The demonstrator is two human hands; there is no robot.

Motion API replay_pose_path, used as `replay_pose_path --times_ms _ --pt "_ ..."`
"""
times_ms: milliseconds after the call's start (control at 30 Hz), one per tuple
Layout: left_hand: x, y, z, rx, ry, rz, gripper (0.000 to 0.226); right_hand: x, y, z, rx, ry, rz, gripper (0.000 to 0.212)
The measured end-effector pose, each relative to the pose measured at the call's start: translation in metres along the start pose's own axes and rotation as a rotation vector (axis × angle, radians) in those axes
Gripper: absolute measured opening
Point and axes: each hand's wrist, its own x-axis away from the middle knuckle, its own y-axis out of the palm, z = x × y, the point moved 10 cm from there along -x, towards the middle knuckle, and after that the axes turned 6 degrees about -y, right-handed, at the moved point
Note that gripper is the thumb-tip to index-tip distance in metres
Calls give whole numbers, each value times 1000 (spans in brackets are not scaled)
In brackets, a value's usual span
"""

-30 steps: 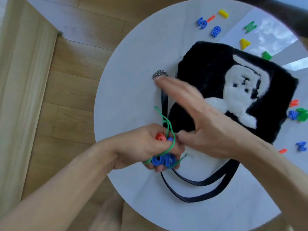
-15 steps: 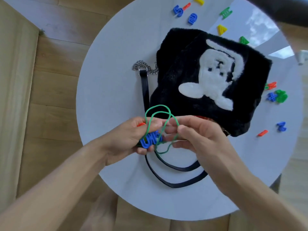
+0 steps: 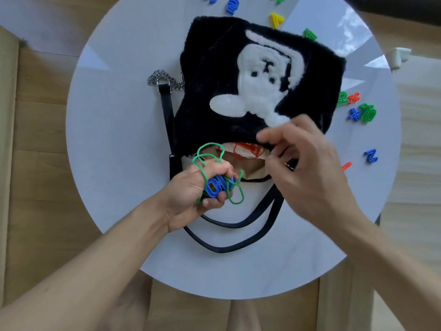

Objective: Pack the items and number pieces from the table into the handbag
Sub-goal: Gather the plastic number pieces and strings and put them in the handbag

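A black furry handbag (image 3: 210,75) with a white figure lies on the round white table (image 3: 112,144), its mouth facing me and held open to show a tan lining. My left hand (image 3: 191,194) sits just in front of the opening, closed around blue number pieces (image 3: 216,186) and a loose green cord (image 3: 207,156). My right hand (image 3: 307,168) grips the upper edge of the bag's mouth and lifts it. Loose number pieces lie on the table: blue (image 3: 371,156), green (image 3: 367,112), yellow (image 3: 276,19).
The bag's black straps (image 3: 238,247) loop toward me over the table, and a metal chain (image 3: 157,78) lies left of the bag. More coloured pieces sit at the far edge (image 3: 232,5) and right of the bag (image 3: 353,97). Wooden floor surrounds the table.
My right hand let go of the cord and moved up to the bag's mouth, pulling it open. My left hand kept the blue pieces and cord and came closer to the opening.
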Motion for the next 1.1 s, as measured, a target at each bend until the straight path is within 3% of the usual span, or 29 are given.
replay_pose_path --times_ms 100,167,300,400,533,667,833,933,1100 --pt "-8 4 -3 -13 -3 49 27 -24 12 26 588 -87 -127 67" --pt "-15 8 -8 -35 -23 98 29 -41 18 40 699 -92 -200 65" --pt "-33 21 -1 -61 -20 229 24 -75 -12 15 591 -215 -56 23" --pt "-46 38 18 59 18 300 17 -89 -41 -7 513 -243 46 19" --pt "-50 57 52 329 102 399 20 -92 -58 -15 467 -210 49 20" --pt "-43 69 87 461 280 346 28 -87 -61 -13 412 -192 50 15" --pt "-29 82 85 348 427 262 24 -88 -62 -11 369 -185 56 15" --pt "-18 74 76 231 476 318 11 -86 -59 -11 352 -201 21 16" --pt "0 68 62 -85 485 414 31 -73 -48 -2 363 -198 -15 22"
